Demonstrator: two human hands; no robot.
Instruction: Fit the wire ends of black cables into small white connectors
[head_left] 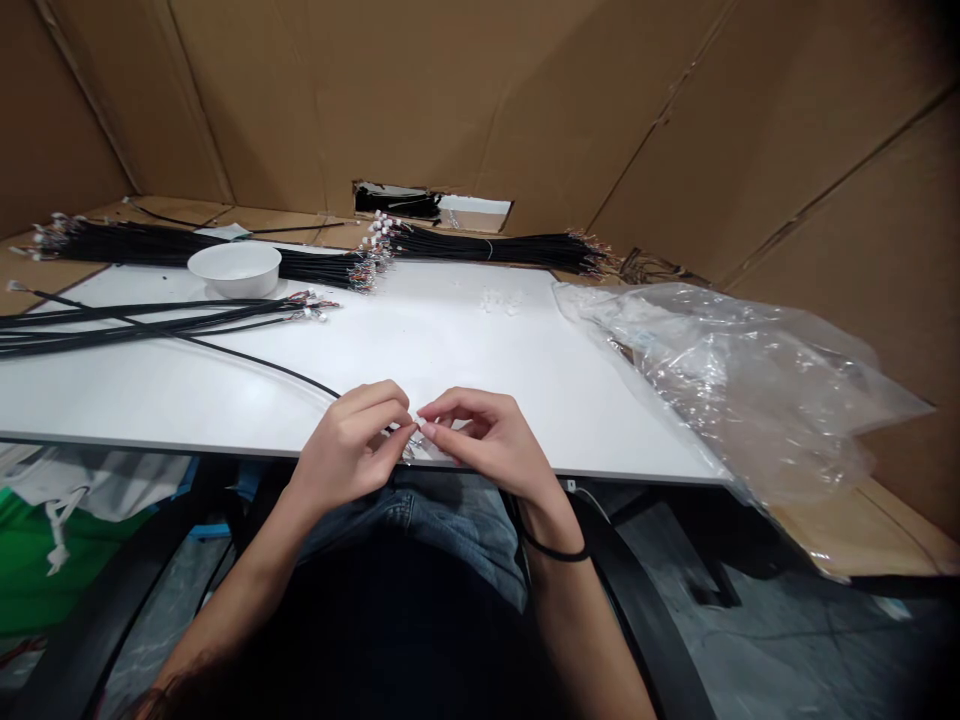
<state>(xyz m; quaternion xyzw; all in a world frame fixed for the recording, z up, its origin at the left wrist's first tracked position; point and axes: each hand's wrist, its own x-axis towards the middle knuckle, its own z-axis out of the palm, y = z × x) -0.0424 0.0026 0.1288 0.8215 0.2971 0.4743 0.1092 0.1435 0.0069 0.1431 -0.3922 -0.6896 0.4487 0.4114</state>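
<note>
My left hand [354,440] is closed in a pinch near the front edge of the white board. Between its fingertips is the wire end of a black cable [262,363], which runs back to the left across the board. My right hand [491,438] pinches a small white connector [422,423] between thumb and index finger, right beside the left fingertips. The fingers partly cover the wires, so whether any wire sits inside the connector cannot be made out.
Loose black cables [150,325] lie on the left, behind them a white bowl [235,270] and a large cable bundle [127,243]. Another bundle [487,246] lies at the back. Small white connectors [501,300] are scattered mid-board. A clear plastic bag [750,370] covers the right edge; cardboard walls [480,100] enclose the back.
</note>
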